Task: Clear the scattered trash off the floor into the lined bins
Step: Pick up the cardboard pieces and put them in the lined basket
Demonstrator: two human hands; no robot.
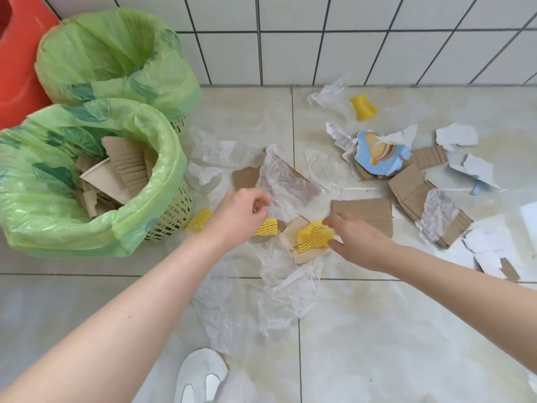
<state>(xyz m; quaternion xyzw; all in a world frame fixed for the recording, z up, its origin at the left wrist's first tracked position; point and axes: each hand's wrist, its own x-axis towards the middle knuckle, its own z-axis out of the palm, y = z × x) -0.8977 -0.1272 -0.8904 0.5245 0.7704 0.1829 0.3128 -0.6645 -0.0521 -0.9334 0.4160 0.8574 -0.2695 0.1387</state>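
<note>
We see only part of the red plastic tub point(17, 53), the white shoe point(200, 373), and one yellow foam net point(266, 227) under the left hand point(241, 213).

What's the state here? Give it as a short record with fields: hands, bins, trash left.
left hand: curled, over clear plastic wrap; grip unclear
right hand: fingers at a yellow foam net
near bin: green liner, cardboard inside
far bin: green liner, contents unseen
trash left: cardboard piece, torn paper
</note>
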